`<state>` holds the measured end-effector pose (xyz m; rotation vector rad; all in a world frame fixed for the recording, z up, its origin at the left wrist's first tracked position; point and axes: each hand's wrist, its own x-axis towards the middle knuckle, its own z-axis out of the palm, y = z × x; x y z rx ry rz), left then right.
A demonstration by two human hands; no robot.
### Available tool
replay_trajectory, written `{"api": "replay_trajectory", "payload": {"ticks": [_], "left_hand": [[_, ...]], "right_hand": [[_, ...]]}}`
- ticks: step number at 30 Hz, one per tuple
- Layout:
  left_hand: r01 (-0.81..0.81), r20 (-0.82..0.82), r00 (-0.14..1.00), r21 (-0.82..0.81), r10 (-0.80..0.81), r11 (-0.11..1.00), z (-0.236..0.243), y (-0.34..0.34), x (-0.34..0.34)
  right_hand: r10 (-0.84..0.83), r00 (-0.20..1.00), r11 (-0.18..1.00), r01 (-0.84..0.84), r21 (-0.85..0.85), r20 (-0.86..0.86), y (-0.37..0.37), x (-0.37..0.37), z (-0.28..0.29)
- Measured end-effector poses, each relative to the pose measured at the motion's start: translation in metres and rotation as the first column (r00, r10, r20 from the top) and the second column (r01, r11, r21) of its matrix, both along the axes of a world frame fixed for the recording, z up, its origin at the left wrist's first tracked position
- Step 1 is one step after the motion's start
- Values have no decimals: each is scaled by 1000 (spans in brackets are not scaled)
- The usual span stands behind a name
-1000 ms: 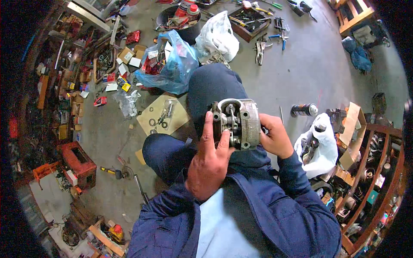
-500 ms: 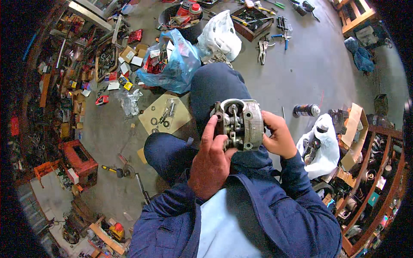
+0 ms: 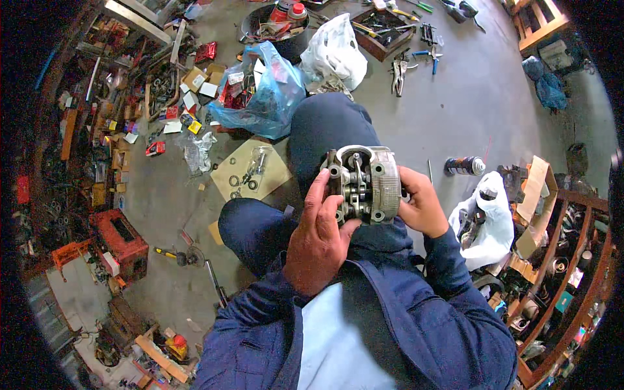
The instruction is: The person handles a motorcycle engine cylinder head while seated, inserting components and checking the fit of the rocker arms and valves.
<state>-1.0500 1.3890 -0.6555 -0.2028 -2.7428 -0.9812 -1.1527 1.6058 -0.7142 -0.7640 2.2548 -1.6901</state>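
Cylinder head [image 3: 362,185] sits between left fingers [image 3: 316,194] and right fingers [image 3: 413,179].

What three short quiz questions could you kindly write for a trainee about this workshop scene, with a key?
1. Which hand grips the silver, ribbed metal engine part at its right side? A) left; B) right; C) neither.
2. True or false: the left hand is holding a translucent blue plastic bag.
3. Fill in: small dark metallic-looking rings lie on a flat, beige, four-cornered ____.

Key:
1. B, the right hand.
2. False; its fingers are at the engine part's left side.
3. Sheet.
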Motion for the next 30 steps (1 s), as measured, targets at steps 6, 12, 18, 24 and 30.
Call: {"api": "replay_trajectory", "payload": {"ticks": [6,12,18,24,30], "left_hand": [[-4,-4,1000,8,4,1000,-5,-1,-1],[5,1,1000,-7,-5,1000,-9,-1,-1],[7,-17,1000,-39,-7,999,-10,-2,-3],[22,-26,999,-23,-23,999,-11,-3,-8],[8,-16,1000,38,-7,999,-18,-6,-10]], "right_hand": [[22,998,988,-11,154,-65,-1,0,2],[53,997,991,-59,120,49,0,-4,7],[13,998,999,-16,38,59,6,-4,2],[-18,1000,994,21,104,-26,3,-9,-3],[7,989,979,-38,202,148,4,-13,-7]]}}
